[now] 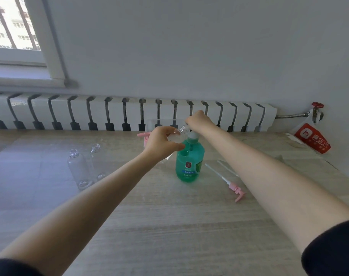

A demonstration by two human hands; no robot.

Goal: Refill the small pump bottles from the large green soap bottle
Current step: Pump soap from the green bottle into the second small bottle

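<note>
Above green soap bottle (189,162): left hand (161,142) grips 1 tilted small bottle (176,136); right hand (198,120), grasp unclear; misalignment risks spillage.

Cool, soft daylight from the upper left; wide-angle view, mildly soft throughout.

The window (12,24) is blown out to near white and lays a pale bluish sheen over the left half of the surface (169,226); the right half looks warmer and matte. The wall (189,46) is an even grey-blue, and shadows are faint and soft-edged. Lens distortion bows the radiator (129,114) line and stretches both forearms (110,196) toward the bottom corners, where the dark sleeves (332,248) lose all detail. The small clear bottle (176,136) between the left grip (159,140) and right grip (199,121) is smeared, its outline hard to trace; two clear bottles (78,168) in the sheen nearly vanish.
</note>
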